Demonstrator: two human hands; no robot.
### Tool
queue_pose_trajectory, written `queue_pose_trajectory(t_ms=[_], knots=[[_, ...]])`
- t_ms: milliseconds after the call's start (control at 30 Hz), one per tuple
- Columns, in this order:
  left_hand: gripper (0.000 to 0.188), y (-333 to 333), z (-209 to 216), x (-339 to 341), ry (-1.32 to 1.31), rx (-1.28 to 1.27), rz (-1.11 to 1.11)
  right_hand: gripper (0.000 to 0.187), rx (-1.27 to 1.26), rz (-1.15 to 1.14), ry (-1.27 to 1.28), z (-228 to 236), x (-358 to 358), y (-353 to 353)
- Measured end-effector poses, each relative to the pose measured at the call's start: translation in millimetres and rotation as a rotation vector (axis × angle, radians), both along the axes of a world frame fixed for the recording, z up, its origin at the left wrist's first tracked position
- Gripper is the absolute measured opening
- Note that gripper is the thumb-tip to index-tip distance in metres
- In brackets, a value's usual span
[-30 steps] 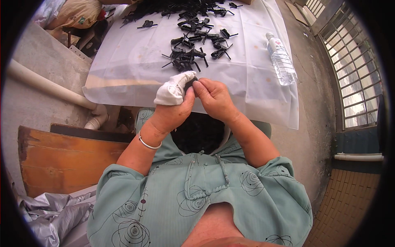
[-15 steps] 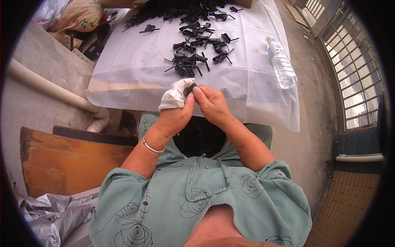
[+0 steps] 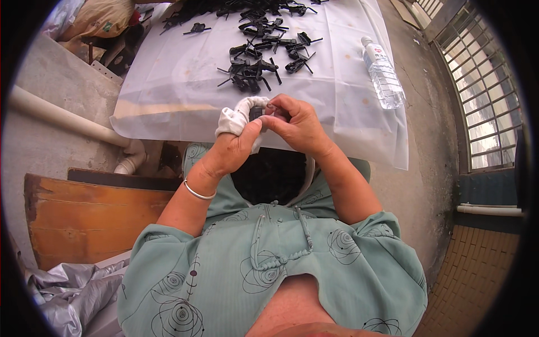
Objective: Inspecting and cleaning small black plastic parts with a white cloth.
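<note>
A whitish plastic sheet [image 3: 168, 84] spreads out in front, with black parts [image 3: 247, 73] strewn over it and a clear bottle [image 3: 383, 76] at right. At its near edge, the left hand [image 3: 233, 150], white cloth [image 3: 228, 122] around its fingers, grasps a small black piece [image 3: 255, 113]. The right hand [image 3: 301, 126] curls beside it; whether it pinches the piece, I cannot tell.
</note>
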State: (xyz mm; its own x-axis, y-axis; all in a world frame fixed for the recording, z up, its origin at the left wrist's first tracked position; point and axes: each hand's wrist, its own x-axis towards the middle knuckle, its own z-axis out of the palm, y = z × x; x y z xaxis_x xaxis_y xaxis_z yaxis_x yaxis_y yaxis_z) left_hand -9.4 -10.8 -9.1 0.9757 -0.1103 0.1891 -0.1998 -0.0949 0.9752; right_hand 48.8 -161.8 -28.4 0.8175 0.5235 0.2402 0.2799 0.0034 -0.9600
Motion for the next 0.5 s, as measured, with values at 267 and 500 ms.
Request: queue_pose_trajectory(t_ms=[267, 500], knots=[[0.022, 3, -3, 0, 0.047, 0.075, 0.071, 0.021, -0.084, 0.043, -0.157, 5, -7, 2], [0.023, 2, -14, 4, -0.160, 0.308, 0.210, 0.023, -0.154, -0.041, -0.096, 1, -9, 19]])
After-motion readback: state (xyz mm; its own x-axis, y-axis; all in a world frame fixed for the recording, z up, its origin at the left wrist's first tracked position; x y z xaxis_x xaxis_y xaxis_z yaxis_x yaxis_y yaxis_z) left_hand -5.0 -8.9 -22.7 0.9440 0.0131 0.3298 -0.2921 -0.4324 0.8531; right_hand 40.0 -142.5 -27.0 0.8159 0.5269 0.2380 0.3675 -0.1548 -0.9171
